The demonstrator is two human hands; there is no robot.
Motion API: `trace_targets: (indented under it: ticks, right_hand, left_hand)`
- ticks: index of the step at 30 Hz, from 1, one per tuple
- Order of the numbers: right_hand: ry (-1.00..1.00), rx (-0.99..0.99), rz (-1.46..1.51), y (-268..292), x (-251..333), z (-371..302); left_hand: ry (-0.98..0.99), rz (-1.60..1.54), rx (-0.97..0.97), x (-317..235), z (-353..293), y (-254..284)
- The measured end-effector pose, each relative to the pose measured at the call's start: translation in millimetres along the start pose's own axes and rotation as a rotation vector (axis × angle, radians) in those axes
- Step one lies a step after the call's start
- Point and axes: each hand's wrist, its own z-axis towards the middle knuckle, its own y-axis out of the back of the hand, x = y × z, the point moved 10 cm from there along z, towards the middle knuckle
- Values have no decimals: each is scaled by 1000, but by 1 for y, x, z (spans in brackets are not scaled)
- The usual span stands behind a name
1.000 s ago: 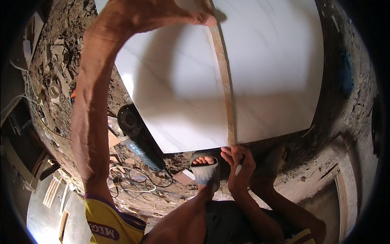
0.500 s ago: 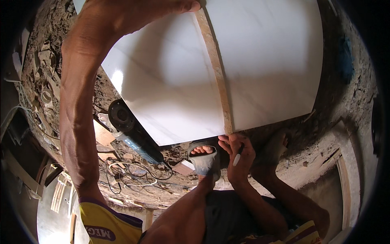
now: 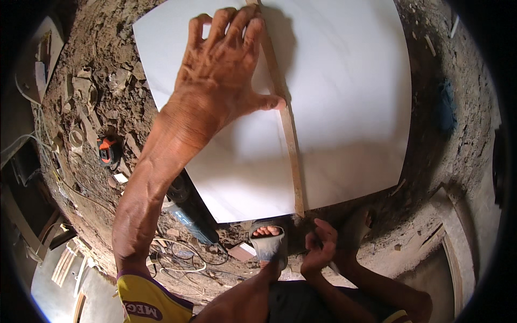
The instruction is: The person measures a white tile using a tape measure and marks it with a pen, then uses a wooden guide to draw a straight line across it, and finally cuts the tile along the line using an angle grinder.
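Note:
A large glossy white tile [image 3: 350, 124] with faint grey veining lies on the ground in front of me. A narrow wooden strip [image 3: 293, 156] runs across it from the far side to the near edge. My left hand [image 3: 218, 75] is spread over the tile, its thumb tip on the strip and its fingers reaching toward the strip's far part. Just off the tile's near edge, by the strip's end, my right hand [image 3: 320, 247] has curled fingers. The marker seen in it half a second ago is barely distinguishable now.
An angle grinder [image 3: 194, 220] lies beside the tile's left edge, partly behind my left forearm, with tangled cables [image 3: 177, 258] nearby. An orange and black tape measure [image 3: 106, 151] rests on rubble at left. My sandalled foot [image 3: 267, 242] stands close to the near edge.
My left hand has come nearer along the strip, from its far end, and is now spread with the thumb on it. My right hand has drawn back from the strip's near end. The view has shifted.

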Motion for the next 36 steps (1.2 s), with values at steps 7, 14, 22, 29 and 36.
trace_targets:
  ticks: [7,14,22,29,36]
  right_hand:
    - [887,216,-118,-181,215,137]
    - [1126,526,-238,-335,313,209]
    - [1137,630,-309,-363,302,228]
    - [1217,594,-442,-369,303,217]
    - [1289,659,-447,-375,303,207]
  left_hand:
    - [58,-140,-88,5,-12,17]
    - [34,-169,-172,0,-5,20]
    - [55,-182,-157,3,-11,15]
    - [61,-170,-139,3,-13,11]
    - [1,-176,-211,-1,-16,14]
